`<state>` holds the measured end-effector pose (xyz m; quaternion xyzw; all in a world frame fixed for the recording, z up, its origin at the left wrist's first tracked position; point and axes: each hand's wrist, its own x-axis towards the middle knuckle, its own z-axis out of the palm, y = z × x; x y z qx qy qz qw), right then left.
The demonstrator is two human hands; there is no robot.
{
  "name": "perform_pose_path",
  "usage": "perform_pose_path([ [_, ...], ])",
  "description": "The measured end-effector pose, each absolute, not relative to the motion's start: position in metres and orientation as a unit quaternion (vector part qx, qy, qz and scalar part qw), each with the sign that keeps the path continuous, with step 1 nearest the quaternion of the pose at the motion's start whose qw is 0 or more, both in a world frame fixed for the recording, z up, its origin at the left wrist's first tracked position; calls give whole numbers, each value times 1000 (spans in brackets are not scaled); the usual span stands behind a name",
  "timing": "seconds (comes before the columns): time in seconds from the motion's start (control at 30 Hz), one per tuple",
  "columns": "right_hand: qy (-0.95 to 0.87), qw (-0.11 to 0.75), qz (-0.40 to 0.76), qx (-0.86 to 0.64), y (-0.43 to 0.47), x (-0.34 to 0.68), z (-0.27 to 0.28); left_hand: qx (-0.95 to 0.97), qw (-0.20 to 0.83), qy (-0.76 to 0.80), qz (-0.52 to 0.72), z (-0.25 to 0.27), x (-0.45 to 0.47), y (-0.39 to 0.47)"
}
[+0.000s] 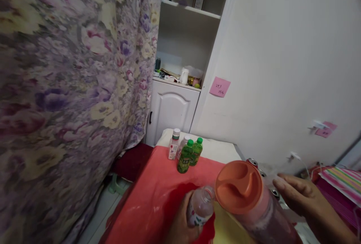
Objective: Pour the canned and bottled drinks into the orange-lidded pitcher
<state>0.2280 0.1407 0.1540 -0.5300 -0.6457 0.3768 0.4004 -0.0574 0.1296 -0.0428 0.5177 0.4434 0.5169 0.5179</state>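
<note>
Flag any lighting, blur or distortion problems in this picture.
Head view: the flowered curtain blurs toward the left edge; head view: the top-right corner darkens, and the shelf interior is dimmer than the white wall; head view: upright edges of the white cabinet lean, from camera tilt or lens distortion, I cannot tell which.

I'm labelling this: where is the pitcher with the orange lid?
In the head view, the pitcher is at lower right, between the bottle in the left hand and the right hand.
</note>
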Motion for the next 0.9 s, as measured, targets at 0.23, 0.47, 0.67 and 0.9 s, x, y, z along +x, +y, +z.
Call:
perform_pose_path([
  [0.23, -634, 415, 369, -538, 138, 221, 159, 509, 534, 402, 542, -46, -56, 128],
  [0.47, -662, 405, 331, -536, 142, 221, 160, 510, 530, 392, 553, -42, -56, 125],
  [0.67, -657, 392, 347, -543, 140, 216, 167, 505, 519, 404, 559, -36, -54, 123],
  [0.9, -654, 402, 339, -543, 141, 216, 167, 512, 503, 428, 550, -29, -54, 122],
])
